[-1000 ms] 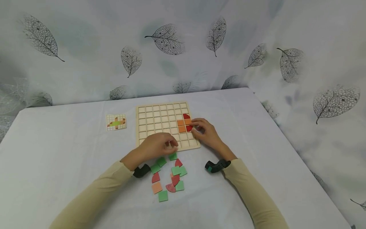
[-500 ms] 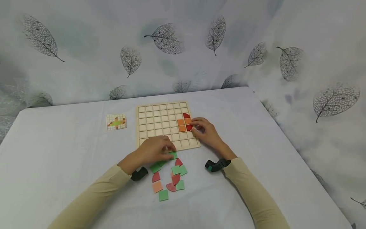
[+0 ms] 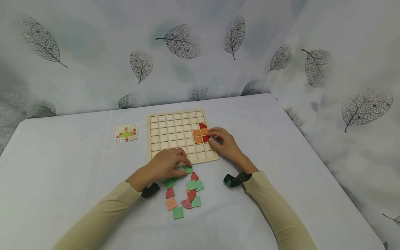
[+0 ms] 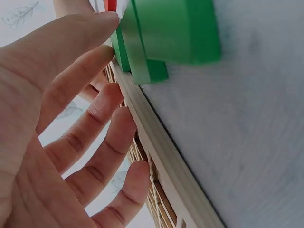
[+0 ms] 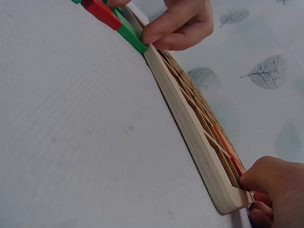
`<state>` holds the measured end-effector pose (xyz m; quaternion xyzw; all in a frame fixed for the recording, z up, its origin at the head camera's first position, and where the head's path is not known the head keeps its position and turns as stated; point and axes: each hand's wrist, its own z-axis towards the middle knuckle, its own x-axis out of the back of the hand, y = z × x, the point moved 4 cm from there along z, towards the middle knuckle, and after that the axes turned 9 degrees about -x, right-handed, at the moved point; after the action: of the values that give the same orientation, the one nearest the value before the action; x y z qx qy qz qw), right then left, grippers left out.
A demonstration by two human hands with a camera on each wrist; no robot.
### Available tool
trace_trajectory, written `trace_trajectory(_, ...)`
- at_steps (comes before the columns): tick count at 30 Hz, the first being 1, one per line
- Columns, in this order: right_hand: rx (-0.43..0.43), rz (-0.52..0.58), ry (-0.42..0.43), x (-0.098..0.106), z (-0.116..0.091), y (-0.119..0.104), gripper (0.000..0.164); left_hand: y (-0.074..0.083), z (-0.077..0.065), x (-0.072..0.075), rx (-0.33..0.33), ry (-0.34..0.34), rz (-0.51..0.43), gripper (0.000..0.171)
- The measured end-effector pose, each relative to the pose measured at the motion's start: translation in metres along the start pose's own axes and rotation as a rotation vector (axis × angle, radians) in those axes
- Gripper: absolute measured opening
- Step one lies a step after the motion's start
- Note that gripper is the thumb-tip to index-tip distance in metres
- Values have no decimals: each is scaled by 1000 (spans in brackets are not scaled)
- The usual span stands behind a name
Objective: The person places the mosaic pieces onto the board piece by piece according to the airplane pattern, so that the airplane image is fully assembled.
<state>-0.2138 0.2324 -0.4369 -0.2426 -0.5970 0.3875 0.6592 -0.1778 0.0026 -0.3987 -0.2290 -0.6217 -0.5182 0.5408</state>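
L hand [image 3: 168,162] at front edge of pale wooden sq.-grid board [image 3: 154,131]; thumb + index set narrow round green sq. tile [image 3: 188,169], can't tell if pinched. R hand [image 3: 227,144] grips board's right edge. Loose green, red + orange tiles [image 3: 178,213] lie in front of board.

White tablecloth [image 3: 62,180] over table, faint creases; fine weave and few small specks seen from right wrist. Pale grey-white fabric backdrop [image 3: 103,21] behind far edge and along right side, printed with black skeleton leaves and soft grey-green smudges. Leaf at far left [image 3: 40,40], stem down to right. Leaf near top centre [image 3: 180,41], stem pointing left. Large leaf at far right [image 3: 367,106], stem down to left. Small dark leaf [image 3: 127,100] just above table's far edge.
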Motion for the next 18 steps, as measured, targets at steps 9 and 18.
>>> trace_trajectory(9,6,7,4,0,0,1,27,-1,-1,0,-17,-44,-36,28)
trace_trajectory(18,21,8,2,1,-1,-1,28,-2,-1,-1,-12,-80,-42,31)
